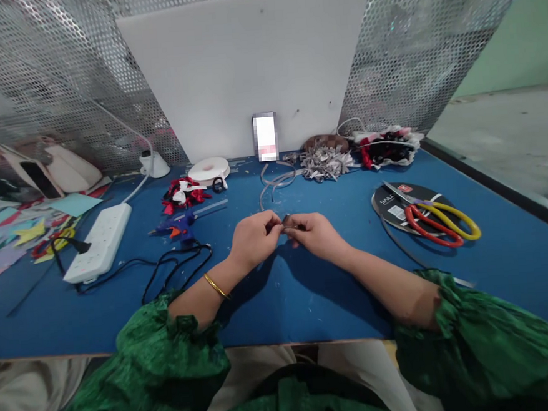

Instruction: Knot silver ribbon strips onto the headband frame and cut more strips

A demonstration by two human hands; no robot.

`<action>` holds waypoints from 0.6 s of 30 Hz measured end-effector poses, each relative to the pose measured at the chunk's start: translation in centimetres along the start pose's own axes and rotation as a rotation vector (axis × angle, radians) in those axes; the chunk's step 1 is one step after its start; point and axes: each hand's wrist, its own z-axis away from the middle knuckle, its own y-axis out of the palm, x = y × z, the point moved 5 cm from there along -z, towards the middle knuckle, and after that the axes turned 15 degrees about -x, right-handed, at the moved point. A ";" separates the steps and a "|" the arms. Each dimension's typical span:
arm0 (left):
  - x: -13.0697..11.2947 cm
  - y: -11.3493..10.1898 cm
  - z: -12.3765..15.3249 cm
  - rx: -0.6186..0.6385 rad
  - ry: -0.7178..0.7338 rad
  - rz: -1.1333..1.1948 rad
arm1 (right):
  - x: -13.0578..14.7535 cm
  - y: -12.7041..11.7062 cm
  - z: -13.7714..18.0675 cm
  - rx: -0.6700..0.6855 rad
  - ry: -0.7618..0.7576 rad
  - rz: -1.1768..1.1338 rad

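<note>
Over the middle of the blue table, my left hand (256,237) and my right hand (314,233) meet fingertip to fingertip. Both pinch a small piece of grey ribbon (285,219), mostly covered by the fingers. Just beyond them lies a loose, curling length of grey ribbon (272,183). A pile of cut grey ribbon pieces (326,163) sits farther back, right of centre. To the left of my left hand rests a blue glue gun (175,227) with a clear glue stick in its back end.
Scissors (437,216) with red and yellow handles lie on a black ribbon spool (398,204) at right. A white spool (209,170), red and black bows (179,196), a power strip (101,242) and black cable (174,259) occupy the left. A phone (265,137) leans against the white board (264,62).
</note>
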 end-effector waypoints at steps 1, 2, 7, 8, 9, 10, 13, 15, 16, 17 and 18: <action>0.2 0.1 -0.1 0.014 -0.050 0.059 | 0.3 -0.1 0.0 -0.008 -0.040 0.031; 0.5 0.3 -0.1 0.029 -0.106 0.129 | 0.7 -0.3 0.1 -0.018 -0.087 0.056; 1.6 1.1 -0.3 0.092 -0.361 0.448 | 1.7 -0.3 0.5 -0.008 -0.241 0.067; 1.7 1.2 -0.3 0.108 -0.377 0.469 | 1.7 -0.2 0.5 0.001 -0.226 0.050; 1.7 1.2 -0.3 0.118 -0.377 0.472 | 1.5 -0.1 0.5 -0.001 -0.194 0.036; 1.7 1.1 -0.3 0.117 -0.364 0.461 | 1.2 -0.1 0.4 -0.015 -0.149 0.025; 1.6 0.8 -0.5 0.065 -0.301 0.398 | 0.5 -0.2 0.2 -0.059 -0.018 -0.009; 1.5 0.6 -0.4 0.036 -0.272 0.352 | 0.3 -0.1 0.2 -0.045 0.005 -0.034; 1.4 0.5 -0.4 0.029 -0.252 0.325 | 0.4 -0.1 0.2 -0.039 0.003 -0.038; 1.3 0.4 -0.3 0.023 -0.224 0.297 | 0.3 -0.1 0.2 -0.039 0.000 -0.036; 1.0 0.3 -0.3 0.014 -0.188 0.265 | 0.3 -0.1 0.3 -0.042 0.000 -0.031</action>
